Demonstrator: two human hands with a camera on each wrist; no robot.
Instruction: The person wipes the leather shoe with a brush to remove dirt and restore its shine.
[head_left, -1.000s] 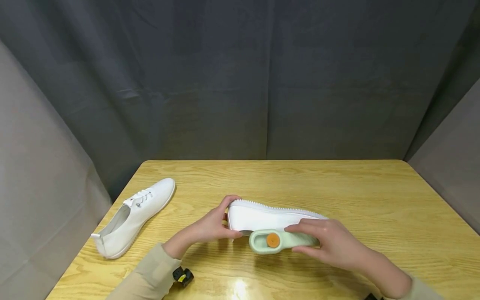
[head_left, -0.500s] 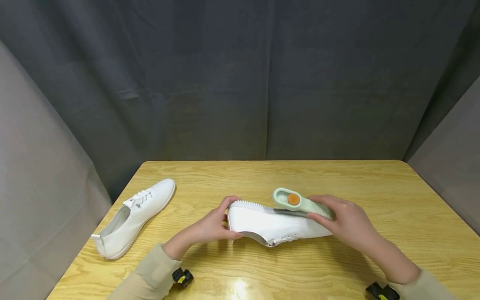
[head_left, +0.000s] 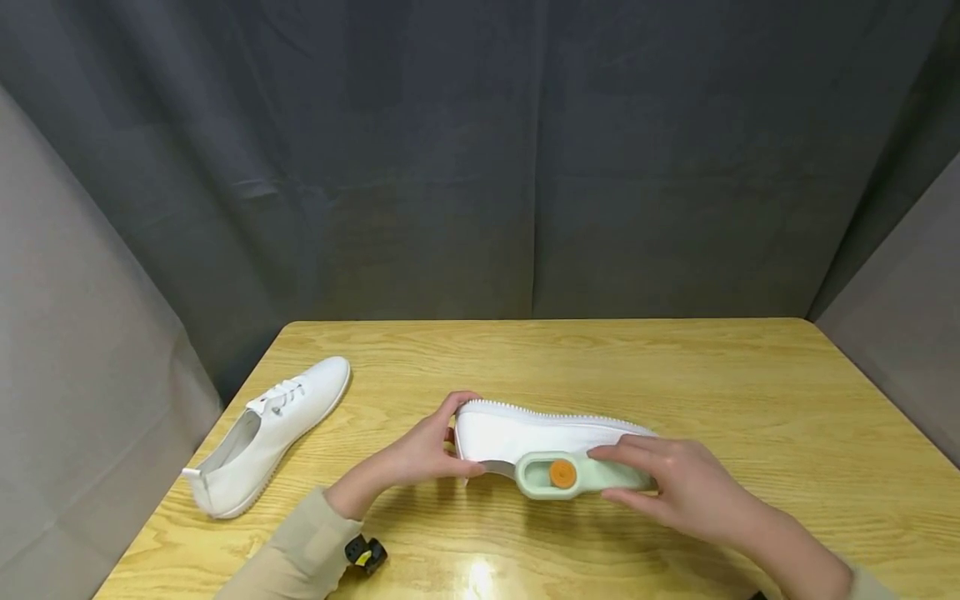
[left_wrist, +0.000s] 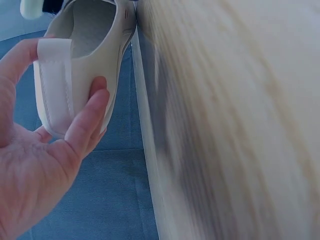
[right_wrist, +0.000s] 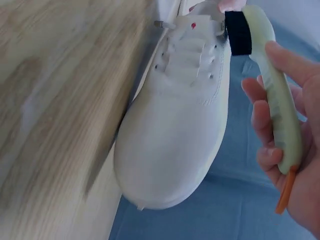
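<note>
A dark curtain [head_left: 420, 167] forms the backdrop; before it stands a wood-grain table [head_left: 712, 375]. At the table's near middle is a white lace-up shoe [head_left: 510, 437], tipped on its side, sole facing the curtain, toe to the right. Whether it bears on the table cannot be confirmed. Its mate, a second shoe [head_left: 288, 425], sits upright well apart at the left, attended by neither hand.

The left hand [head_left: 423, 450] grips the heel, thumb at the collar. The right hand [head_left: 667, 483] has its fingers curled round the handle of a pale green brush [head_left: 588, 477], whose black bristles [right_wrist: 238, 34] face the upper near the lacing; actual contact is unclear. Smaller fittings: an orange strap [right_wrist: 286, 190] at the handle's end and an orange knob [head_left: 562, 474] on the head.

Progress, by judgement: brushing appears in hand on the gripped shoe and unfinished; the mate's treatment cannot be determined.
</note>
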